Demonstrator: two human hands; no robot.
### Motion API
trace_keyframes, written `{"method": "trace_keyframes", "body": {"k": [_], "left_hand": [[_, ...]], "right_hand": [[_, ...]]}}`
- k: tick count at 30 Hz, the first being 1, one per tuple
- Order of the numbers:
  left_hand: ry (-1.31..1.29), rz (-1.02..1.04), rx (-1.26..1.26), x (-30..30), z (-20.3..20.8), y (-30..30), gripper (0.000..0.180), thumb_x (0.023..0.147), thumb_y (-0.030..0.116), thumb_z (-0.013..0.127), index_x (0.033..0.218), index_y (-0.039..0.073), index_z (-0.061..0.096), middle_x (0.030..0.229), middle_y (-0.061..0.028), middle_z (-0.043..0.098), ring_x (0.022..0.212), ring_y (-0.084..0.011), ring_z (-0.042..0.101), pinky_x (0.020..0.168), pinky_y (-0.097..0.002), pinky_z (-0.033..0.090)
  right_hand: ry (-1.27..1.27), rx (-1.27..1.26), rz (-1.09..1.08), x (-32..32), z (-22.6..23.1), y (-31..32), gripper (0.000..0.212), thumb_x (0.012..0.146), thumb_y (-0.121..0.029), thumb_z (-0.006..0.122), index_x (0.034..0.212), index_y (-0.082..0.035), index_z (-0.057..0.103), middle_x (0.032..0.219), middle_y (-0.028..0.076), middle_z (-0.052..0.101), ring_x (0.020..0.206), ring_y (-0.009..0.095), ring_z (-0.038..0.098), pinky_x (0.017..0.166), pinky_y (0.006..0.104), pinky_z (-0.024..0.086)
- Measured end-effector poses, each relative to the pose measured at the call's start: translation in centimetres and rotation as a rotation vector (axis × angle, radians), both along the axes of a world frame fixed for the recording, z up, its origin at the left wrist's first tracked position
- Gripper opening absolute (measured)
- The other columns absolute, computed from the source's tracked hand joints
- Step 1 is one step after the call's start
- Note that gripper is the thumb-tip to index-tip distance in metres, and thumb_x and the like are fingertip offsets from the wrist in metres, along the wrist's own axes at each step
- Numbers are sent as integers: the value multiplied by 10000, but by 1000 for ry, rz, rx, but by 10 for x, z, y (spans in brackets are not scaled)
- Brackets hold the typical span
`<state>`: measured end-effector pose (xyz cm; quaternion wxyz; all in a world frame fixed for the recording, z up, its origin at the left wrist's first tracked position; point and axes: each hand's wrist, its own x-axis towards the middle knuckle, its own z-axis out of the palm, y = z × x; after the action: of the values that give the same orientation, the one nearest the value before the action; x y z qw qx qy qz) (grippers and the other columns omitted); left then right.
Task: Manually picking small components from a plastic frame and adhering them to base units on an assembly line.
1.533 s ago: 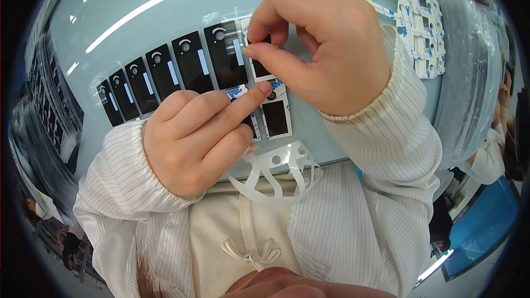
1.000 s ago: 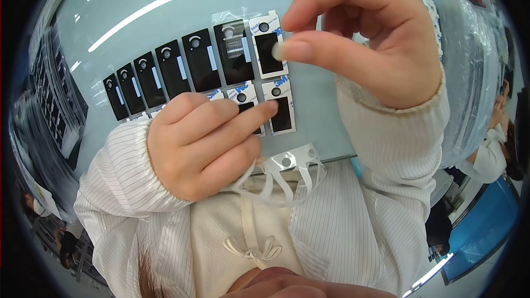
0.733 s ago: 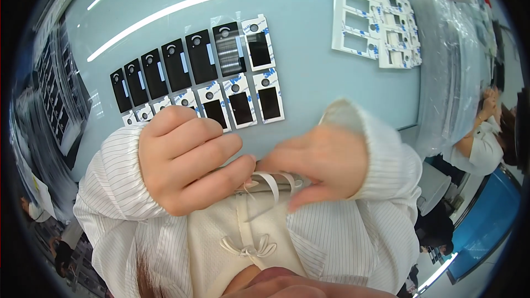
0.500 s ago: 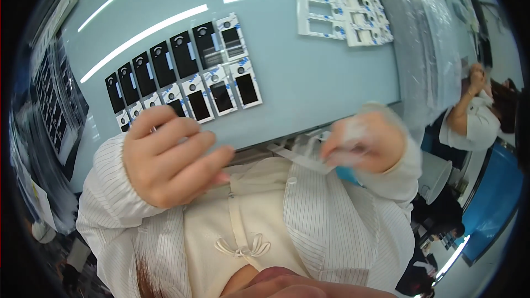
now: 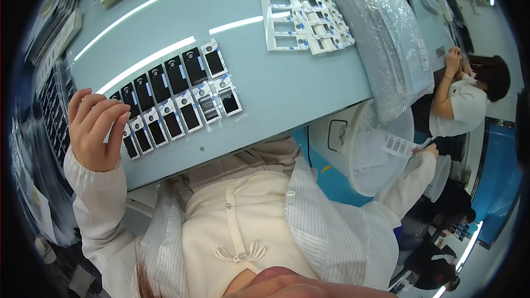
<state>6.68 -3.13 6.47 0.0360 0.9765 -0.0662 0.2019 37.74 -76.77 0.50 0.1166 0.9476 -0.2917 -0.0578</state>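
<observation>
Left of centre on the table point(image 5: 287, 91), black panels point(image 5: 159, 84) lie in two slanting rows; the front ones carry white frames point(image 5: 222, 83), as does the right-end rear panel, while the other rear ones look yet unframed. Over the rows' left end, the left hand point(image 5: 98, 127) is raised with bent fingers, thumb near fingertips; whether they meet, I cannot tell. At right, the right hand point(image 5: 430, 152) reaches out beside a windowed strip point(image 5: 395, 144) at the bin point(image 5: 341, 149), its grip unclear.
</observation>
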Motion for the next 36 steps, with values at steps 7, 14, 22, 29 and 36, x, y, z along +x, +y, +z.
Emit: {"method": "trace_keyframes", "body": {"k": [7,14,22,29,36], "left_hand": [[-22,29,-22,2,-11,1,50,806,56,701,852,38,707,828,-76,704,832,-264,643,1018,-505,428],[-31,14,-31,5,-9,-16,67,788,63,716,847,34,708,819,-75,704,809,-259,646,1047,-529,419],[-12,66,-45,-26,-18,-7,103,770,68,719,866,33,704,808,-72,700,785,-250,643,1049,-546,416],[-12,45,-76,-27,-22,-6,113,767,79,723,870,38,705,807,-71,700,783,-248,646,1046,-559,414],[-27,33,-101,-28,-19,-6,79,790,70,693,852,20,695,826,-86,708,785,-264,643,1071,-553,385]], "right_hand": [[-1032,-94,1059,-38,86,202,467,846,-80,764,1280,-7,610,1279,161,626,1127,341,632,988,399,513],[-473,332,1984,-41,33,421,334,802,-75,748,1126,-17,685,1125,129,705,994,312,680,913,415,521],[-435,268,2110,-21,0,458,300,782,-64,740,1073,-18,682,1085,119,709,1001,261,688,971,431,511],[-424,363,2052,-20,17,452,302,747,21,726,1039,-51,690,984,65,731,921,226,701,897,399,538],[-725,412,1835,-41,43,446,306,714,88,727,989,-47,736,874,53,728,795,226,687,776,332,542]]}}
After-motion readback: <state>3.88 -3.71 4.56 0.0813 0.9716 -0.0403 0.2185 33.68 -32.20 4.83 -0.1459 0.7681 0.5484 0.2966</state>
